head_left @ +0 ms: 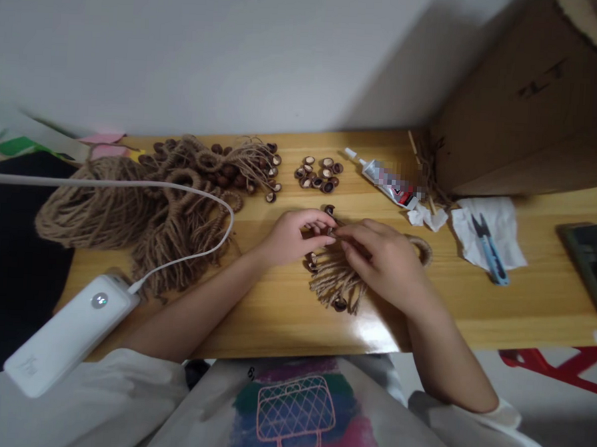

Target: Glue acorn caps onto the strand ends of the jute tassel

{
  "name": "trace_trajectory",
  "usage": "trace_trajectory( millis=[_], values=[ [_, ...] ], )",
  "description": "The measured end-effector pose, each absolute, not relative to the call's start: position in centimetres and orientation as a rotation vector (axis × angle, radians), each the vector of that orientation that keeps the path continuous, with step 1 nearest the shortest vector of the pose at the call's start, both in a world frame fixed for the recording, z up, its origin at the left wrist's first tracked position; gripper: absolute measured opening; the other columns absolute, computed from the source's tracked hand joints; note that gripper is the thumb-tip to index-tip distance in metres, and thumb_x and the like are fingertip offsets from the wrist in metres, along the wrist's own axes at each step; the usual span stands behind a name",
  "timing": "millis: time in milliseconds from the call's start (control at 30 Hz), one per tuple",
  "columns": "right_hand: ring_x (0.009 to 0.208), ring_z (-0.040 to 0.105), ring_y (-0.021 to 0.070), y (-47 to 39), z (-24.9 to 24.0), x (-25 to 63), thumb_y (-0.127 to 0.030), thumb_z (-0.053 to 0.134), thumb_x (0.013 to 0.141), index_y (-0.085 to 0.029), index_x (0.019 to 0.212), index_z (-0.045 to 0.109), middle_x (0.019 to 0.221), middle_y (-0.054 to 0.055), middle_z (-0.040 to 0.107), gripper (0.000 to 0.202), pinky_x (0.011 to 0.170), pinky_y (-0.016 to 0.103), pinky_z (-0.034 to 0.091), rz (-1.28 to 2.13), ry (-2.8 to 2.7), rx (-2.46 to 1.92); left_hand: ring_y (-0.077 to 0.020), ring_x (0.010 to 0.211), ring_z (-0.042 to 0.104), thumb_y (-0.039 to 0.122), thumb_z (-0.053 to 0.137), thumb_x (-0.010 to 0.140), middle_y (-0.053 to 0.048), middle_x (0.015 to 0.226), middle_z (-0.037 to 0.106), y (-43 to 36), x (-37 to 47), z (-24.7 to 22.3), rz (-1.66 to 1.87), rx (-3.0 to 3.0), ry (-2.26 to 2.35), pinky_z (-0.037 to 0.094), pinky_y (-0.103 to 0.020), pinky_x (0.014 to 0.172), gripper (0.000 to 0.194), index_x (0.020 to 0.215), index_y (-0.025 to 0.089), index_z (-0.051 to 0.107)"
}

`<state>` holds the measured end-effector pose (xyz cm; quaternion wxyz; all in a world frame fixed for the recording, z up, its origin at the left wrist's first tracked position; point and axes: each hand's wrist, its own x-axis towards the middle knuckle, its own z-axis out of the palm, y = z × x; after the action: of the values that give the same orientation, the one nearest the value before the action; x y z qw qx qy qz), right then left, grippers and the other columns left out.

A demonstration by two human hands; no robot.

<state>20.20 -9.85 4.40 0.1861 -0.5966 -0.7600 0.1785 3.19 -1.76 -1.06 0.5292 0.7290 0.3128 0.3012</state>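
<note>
A jute cord tassel (335,279) lies on the table, its strands fanned toward me. Dark nutshell halves sit at some strand ends, one nutshell half (340,306) at the near edge. My left hand (298,235) reaches in from the left with thumb and fingers pinched on a small thing, mostly hidden. Its fingertips meet those of my right hand (384,258), which is closed over the tassel and pinches a cord strand. Behind my right hand shows a wrapped cord ring (420,250). Another nutshell half (329,210) lies just beyond my left fingertips.
Jute cord (94,203) and finished-looking tassels (166,256) pile up at left. Several loose nutshell halves (326,165) and a glue tube (388,181) lie behind. Snips (492,250) rest on tissue (516,228). A cardboard box (523,128), phone (594,266) and cabled power bank (72,335) stand around.
</note>
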Motion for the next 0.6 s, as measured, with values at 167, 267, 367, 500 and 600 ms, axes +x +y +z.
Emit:
trace_trajectory(
  millis=[167, 267, 367, 500, 600],
  values=[
    [0.083, 0.062, 0.0208, -9.82, 4.4, 20.14, -0.018, 0.048, 0.088, -0.018, 0.102, 0.064, 0.095, 0.008, 0.066, 0.022, 0.073, 0.031, 0.045, 0.5, -2.158, -1.685, -0.012, 0.071, 0.063, 0.019, 0.071, 0.07, -0.003, 0.079, 0.069, -1.78, 3.18, -1.0, 0.706, 1.73, 0.752, 0.053, -0.025, 0.068, 0.02, 0.089, 0.014, 0.068],
    [0.085, 0.062, 0.0212, -9.79, 4.37, 20.16, -0.018, 0.048, 0.088, -0.018, 0.103, 0.064, 0.098, 0.008, 0.066, 0.022, 0.074, 0.031, 0.045, 0.51, -2.179, -1.684, -0.0124, 0.072, 0.063, 0.019, 0.071, 0.07, -0.004, 0.08, 0.07, -1.79, 3.19, -0.87, 0.699, 1.731, 0.755, 0.053, -0.025, 0.07, 0.02, 0.09, 0.014, 0.068],
    [0.086, 0.062, 0.0218, -9.76, 4.34, 20.18, -0.017, 0.047, 0.088, -0.018, 0.104, 0.064, 0.099, 0.008, 0.066, 0.022, 0.075, 0.032, 0.045, 0.51, -2.196, -1.679, -0.0127, 0.072, 0.063, 0.019, 0.071, 0.07, -0.004, 0.081, 0.07, -1.78, 3.2, -0.77, 0.696, 1.728, 0.757, 0.053, -0.026, 0.07, 0.02, 0.089, 0.013, 0.068],
    [0.088, 0.062, 0.0221, -9.74, 4.26, 20.19, -0.017, 0.048, 0.088, -0.017, 0.103, 0.064, 0.1, 0.008, 0.067, 0.022, 0.076, 0.032, 0.045, 0.509, -2.199, -1.662, -0.0122, 0.072, 0.063, 0.018, 0.071, 0.07, -0.004, 0.08, 0.07, -1.75, 3.2, -0.88, 0.701, 1.728, 0.753, 0.052, -0.024, 0.069, 0.021, 0.089, 0.013, 0.068],
    [0.089, 0.062, 0.0221, -9.76, 4.21, 20.18, -0.017, 0.048, 0.089, -0.017, 0.103, 0.064, 0.1, 0.008, 0.067, 0.022, 0.077, 0.032, 0.045, 0.51, -2.199, -1.669, -0.0119, 0.071, 0.063, 0.018, 0.071, 0.07, -0.004, 0.079, 0.07, -1.73, 3.2, -1.01, 0.707, 1.736, 0.745, 0.052, -0.024, 0.068, 0.02, 0.089, 0.013, 0.068]
  ],
)
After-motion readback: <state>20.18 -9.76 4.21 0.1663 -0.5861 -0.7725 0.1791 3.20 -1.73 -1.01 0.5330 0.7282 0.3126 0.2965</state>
